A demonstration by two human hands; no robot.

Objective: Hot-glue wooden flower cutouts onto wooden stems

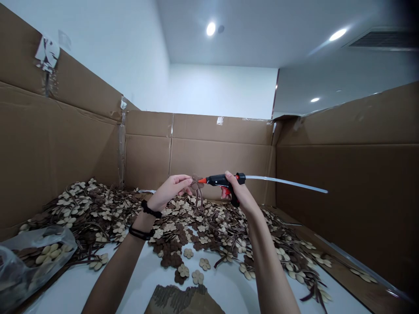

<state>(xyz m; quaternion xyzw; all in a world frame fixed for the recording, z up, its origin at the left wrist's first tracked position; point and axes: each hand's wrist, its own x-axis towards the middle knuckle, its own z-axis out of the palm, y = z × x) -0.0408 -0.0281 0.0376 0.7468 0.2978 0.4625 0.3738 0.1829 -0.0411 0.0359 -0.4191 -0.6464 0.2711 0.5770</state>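
Between the fingers of my left hand (175, 189) is a brown flower (197, 181), with thin dark strips hanging below it. My right hand (235, 189) is wrapped round a black hot glue gun (218, 179) with a red trigger. Its orange nozzle points left and meets the flower, though I cannot tell whether it touches. A long clear glue stick (288, 182) sticks out of the back of the gun. Beneath both hands spreads a heap of cream and brown flowers (229, 222), many with strips attached.
Cardboard walls (222, 152) enclose the white table (131, 288) at the back and sides. At the left lies a clear plastic bag (62, 244) with flowers inside. A torn cardboard piece (183, 301) with dark streaks is at the front. Clear sticks (363, 268) lie along the right edge.
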